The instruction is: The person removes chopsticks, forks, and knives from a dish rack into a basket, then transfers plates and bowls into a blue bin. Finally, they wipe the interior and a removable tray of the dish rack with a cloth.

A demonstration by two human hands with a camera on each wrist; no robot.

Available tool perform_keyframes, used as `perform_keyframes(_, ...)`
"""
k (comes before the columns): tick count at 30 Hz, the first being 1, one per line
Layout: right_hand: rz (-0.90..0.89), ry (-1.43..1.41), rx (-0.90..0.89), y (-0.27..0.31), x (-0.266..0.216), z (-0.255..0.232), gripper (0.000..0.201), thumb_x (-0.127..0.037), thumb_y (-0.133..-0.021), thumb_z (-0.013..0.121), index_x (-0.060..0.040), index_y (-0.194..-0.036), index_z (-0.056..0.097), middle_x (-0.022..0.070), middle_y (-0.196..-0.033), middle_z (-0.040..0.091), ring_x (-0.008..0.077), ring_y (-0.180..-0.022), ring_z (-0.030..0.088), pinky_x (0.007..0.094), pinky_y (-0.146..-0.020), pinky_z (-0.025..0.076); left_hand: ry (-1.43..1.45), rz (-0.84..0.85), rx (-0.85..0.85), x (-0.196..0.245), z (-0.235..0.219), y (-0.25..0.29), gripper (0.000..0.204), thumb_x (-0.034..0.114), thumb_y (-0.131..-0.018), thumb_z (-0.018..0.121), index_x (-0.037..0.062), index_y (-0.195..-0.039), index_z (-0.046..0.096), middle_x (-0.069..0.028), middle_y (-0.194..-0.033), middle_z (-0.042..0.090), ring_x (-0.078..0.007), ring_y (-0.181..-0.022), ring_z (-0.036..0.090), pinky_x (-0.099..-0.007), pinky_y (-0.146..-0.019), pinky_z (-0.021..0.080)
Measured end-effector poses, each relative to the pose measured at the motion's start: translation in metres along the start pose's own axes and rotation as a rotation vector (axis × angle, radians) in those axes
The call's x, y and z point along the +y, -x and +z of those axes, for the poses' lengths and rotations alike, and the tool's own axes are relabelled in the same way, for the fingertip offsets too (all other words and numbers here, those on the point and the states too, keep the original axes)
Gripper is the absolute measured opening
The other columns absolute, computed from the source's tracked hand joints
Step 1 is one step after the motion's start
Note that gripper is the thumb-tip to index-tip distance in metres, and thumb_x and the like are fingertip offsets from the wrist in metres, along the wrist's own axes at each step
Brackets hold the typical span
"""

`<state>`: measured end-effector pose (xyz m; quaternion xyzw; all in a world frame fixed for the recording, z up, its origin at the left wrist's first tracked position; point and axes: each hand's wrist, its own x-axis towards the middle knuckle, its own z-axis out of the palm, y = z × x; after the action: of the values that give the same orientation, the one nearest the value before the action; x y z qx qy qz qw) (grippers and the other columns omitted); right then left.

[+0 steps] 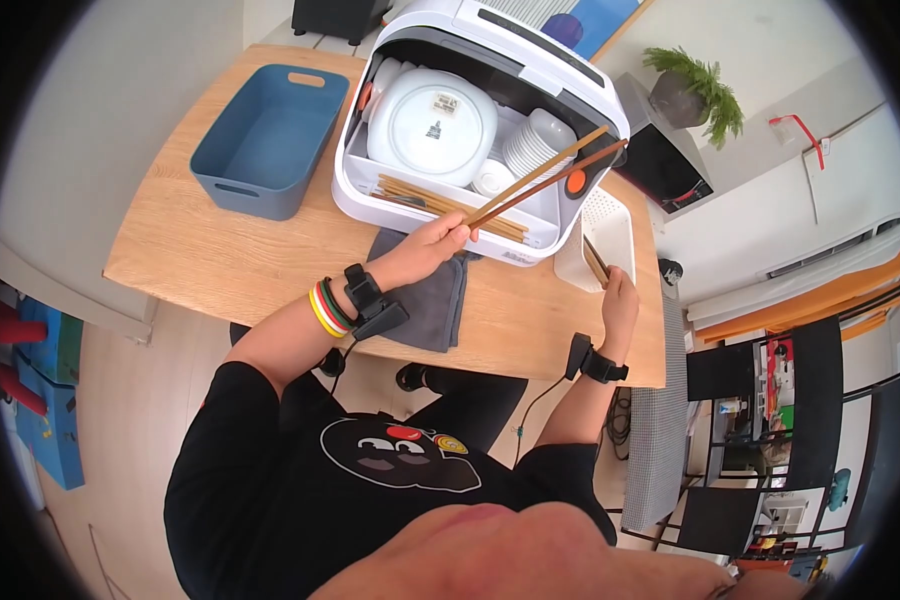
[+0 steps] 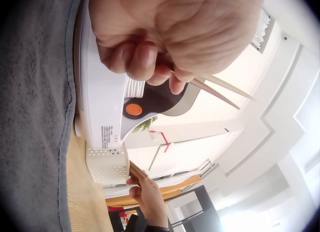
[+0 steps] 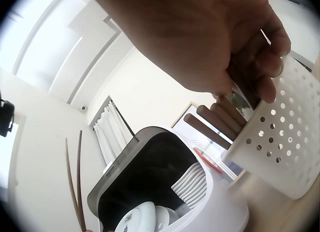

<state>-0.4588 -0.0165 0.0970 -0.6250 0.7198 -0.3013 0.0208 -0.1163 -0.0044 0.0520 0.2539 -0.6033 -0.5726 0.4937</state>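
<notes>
My left hand (image 1: pixel 425 250) grips a pair of wooden chopsticks (image 1: pixel 530 190), one lighter and one darker, tips spread over the front right of a white dish box (image 1: pixel 370 205). Several more chopsticks (image 1: pixel 420 195) lie in the box's front compartment. At the right, my right hand (image 1: pixel 620 305) pinches dark chopsticks (image 3: pixel 242 84) at the rim of a white perforated basket (image 1: pixel 610 220). In the right wrist view, several brown chopstick ends (image 3: pixel 215 122) stick out of that basket beside my fingers.
Inside the dish box are a large white plate (image 1: pixel 430 125) and stacked white bowls (image 1: pixel 540 145); its lid stands raised. A blue bin (image 1: pixel 270 130) sits at the left of the wooden table (image 1: pixel 190 270). A grey cloth (image 1: pixel 420 305) lies at the front, under my left forearm.
</notes>
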Motion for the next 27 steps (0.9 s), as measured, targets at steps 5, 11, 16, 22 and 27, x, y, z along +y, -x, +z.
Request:
perform_keyframes(5,0.017,-0.183,0.002,0.0,-0.003,0.003,0.045,-0.033,-0.098,0.038,0.0055,-0.105,0.061,0.0184,-0.096,0.066,0.0261,-0.085,0.064,0.0335,-0.077,0.048,-0.006,0.023,-0.001,-0.004,-0.001,-0.001,0.026,0.034,-0.098,0.039,0.0111,-0.096,0.05,0.0074,-0.07,0.034,-0.0037,-0.062,0.03,-0.0183,-0.056,0.028)
perform_keyframes(11,0.07,-0.274,-0.048,0.003,-0.014,0.005,0.052,-0.039,-0.098,0.034,0.0049,-0.106,0.061,0.0167,-0.092,0.066,0.0233,-0.082,0.064,0.0319,-0.077,0.048,0.006,-0.012,-0.017,0.0,-0.001,-0.001,0.025,0.033,-0.099,0.038,0.0112,-0.096,0.049,0.0078,-0.067,0.031,-0.0037,-0.059,0.027,-0.0181,-0.054,0.025)
perform_keyframes(16,0.043,-0.201,0.002,0.002,-0.011,0.011,0.053,-0.041,-0.098,0.033,0.0028,-0.107,0.062,0.0188,-0.097,0.065,0.0279,-0.087,0.063,0.0345,-0.077,0.047,0.016,-0.003,-0.015,-0.004,-0.001,-0.001,0.025,0.034,-0.099,0.039,0.0112,-0.097,0.049,0.0078,-0.067,0.029,-0.004,-0.059,0.026,-0.0185,-0.054,0.025)
perform_keyframes(22,-0.023,-0.115,0.052,0.005,-0.015,0.012,0.052,-0.041,-0.098,0.03,0.0002,-0.107,0.062,0.021,-0.1,0.063,0.0337,-0.093,0.06,0.038,-0.082,0.045,0.043,0.0,-0.027,-0.005,-0.001,-0.002,0.026,0.034,-0.099,0.038,0.0106,-0.097,0.048,0.0071,-0.068,0.03,-0.005,-0.059,0.026,-0.0189,-0.054,0.024)
perform_keyframes(27,-0.048,-0.048,0.059,0.004,-0.01,0.014,0.05,-0.038,-0.099,0.029,-0.0014,-0.106,0.062,0.0211,-0.099,0.06,0.0359,-0.094,0.057,0.0407,-0.082,0.044,0.065,0.003,-0.036,-0.005,-0.001,-0.002,0.027,0.035,-0.099,0.037,0.0101,-0.098,0.048,0.0064,-0.068,0.03,-0.0052,-0.059,0.026,-0.0191,-0.054,0.025)
